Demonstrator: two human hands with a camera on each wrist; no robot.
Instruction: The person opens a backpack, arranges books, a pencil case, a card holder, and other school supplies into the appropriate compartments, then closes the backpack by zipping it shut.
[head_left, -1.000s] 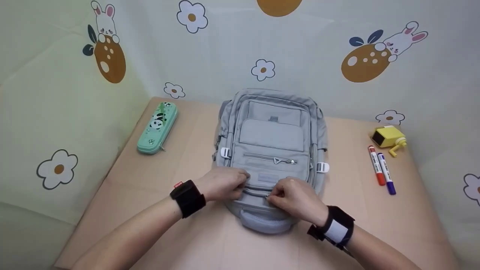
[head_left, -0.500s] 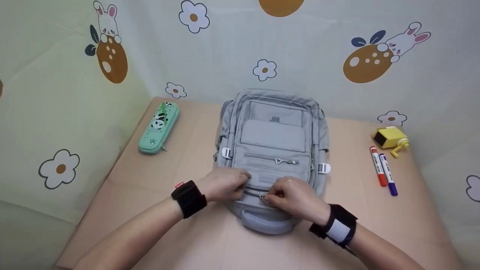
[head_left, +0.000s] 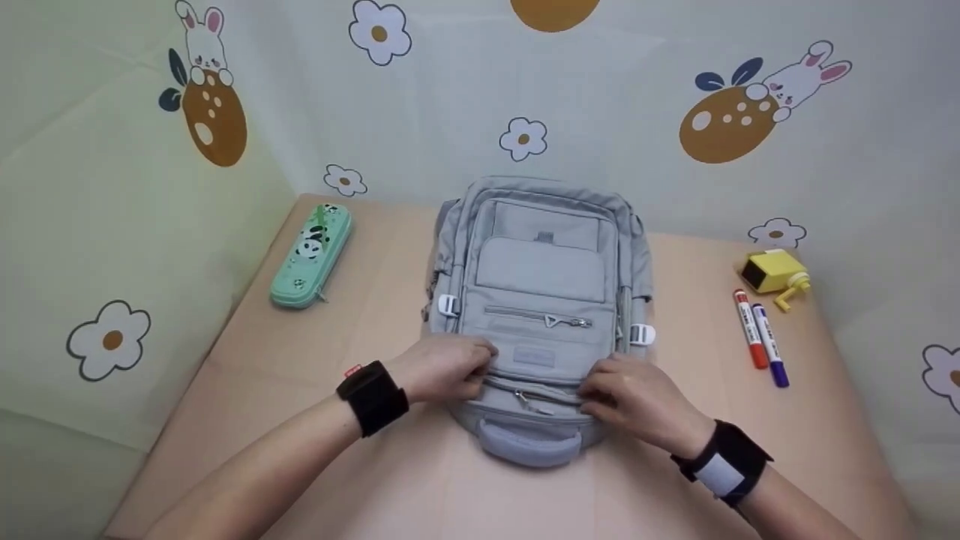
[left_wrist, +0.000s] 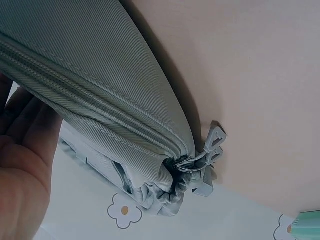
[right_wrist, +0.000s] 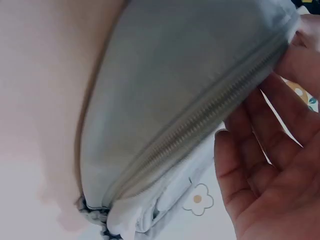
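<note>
A grey backpack [head_left: 540, 270] lies on its back, its padded top handle [head_left: 529, 444] nearest me. My left hand [head_left: 442, 367] pinches the bag's fabric at the left of the zip near the handle. In the left wrist view that hand [left_wrist: 25, 165] is beside a curved zip [left_wrist: 95, 95], its fingertips partly hidden by the cloth. On the right, my right hand [head_left: 641, 397] grips the fabric edge with curled fingers, and the right wrist view shows them along another stretch of zip [right_wrist: 200, 122]. Between the hands lies a metal zip pull [head_left: 525, 401], touched by neither.
To the left is a green panda pencil case [head_left: 311, 259]. On the right stand a yellow crank sharpener [head_left: 776, 271], a red marker [head_left: 750, 330] and a purple marker [head_left: 771, 346]. Patterned cloth walls [head_left: 435, 97] border the table [head_left: 382, 480] behind and at both sides.
My right hand first drew the zip pull slightly left, then let it go and moved right to the fabric edge. My left hand has stayed in place on the bag.
</note>
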